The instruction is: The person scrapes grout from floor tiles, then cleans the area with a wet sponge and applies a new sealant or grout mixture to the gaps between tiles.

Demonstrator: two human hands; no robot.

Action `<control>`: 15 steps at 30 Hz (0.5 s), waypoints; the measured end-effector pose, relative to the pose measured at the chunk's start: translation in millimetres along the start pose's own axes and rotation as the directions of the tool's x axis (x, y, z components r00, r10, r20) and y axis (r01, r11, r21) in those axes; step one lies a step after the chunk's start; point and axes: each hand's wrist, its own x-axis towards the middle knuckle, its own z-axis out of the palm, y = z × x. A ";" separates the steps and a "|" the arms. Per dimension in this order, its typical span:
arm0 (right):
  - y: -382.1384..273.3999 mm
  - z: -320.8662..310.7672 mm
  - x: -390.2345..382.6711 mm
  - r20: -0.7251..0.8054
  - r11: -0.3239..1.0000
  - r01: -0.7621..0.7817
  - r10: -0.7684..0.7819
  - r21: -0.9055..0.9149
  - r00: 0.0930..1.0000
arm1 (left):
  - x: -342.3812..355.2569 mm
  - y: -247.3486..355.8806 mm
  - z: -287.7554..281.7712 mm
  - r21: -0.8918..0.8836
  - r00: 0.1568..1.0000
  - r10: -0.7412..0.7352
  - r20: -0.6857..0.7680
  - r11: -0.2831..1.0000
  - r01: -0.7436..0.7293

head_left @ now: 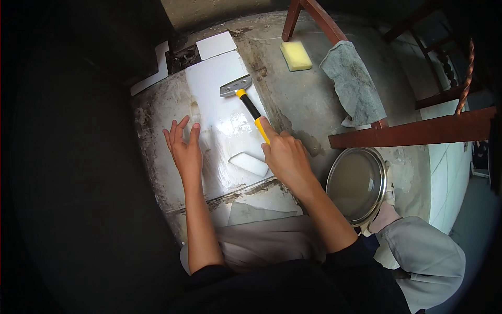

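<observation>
My right hand (285, 154) grips the yellow and black handle of a scraper (251, 107), whose metal head rests over the upper part of a wet white tile (214, 97). My left hand (183, 146) is open, fingers curved and apart, over the grimy left side of the tiles (162, 120), holding nothing; whether it touches them I cannot tell. A white foam block (248, 164) lies on the tile left of my right hand.
At upper right are a yellow sponge (295, 54) on the concrete and a grey cloth (353, 81) draped on a red-brown wooden frame (413, 131). A metal basin of murky water (355, 186) is beside my right leg. A dark area borders the tiles at left.
</observation>
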 end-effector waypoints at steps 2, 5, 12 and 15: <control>-2.6 3.2 0.8 -0.049 0.999 0.036 -0.035 0.030 0.998 | -1.4 -2.8 -1.8 0.014 1.000 0.003 0.002 1.000 -0.003; -4.3 1.0 -6.7 0.001 1.000 0.014 -0.014 0.005 1.000 | -1.8 -3.4 -2.8 -0.005 1.000 -0.013 -0.004 1.000 0.013; -4.4 6.6 1.4 -0.068 0.999 0.035 -0.034 0.023 0.997 | -1.5 -3.3 -2.9 0.013 1.000 0.000 -0.003 1.000 0.000; -4.7 3.3 -1.5 -0.026 1.000 0.014 -0.014 0.004 1.000 | -1.0 -1.1 -2.3 0.011 1.000 -0.004 -0.005 1.000 0.004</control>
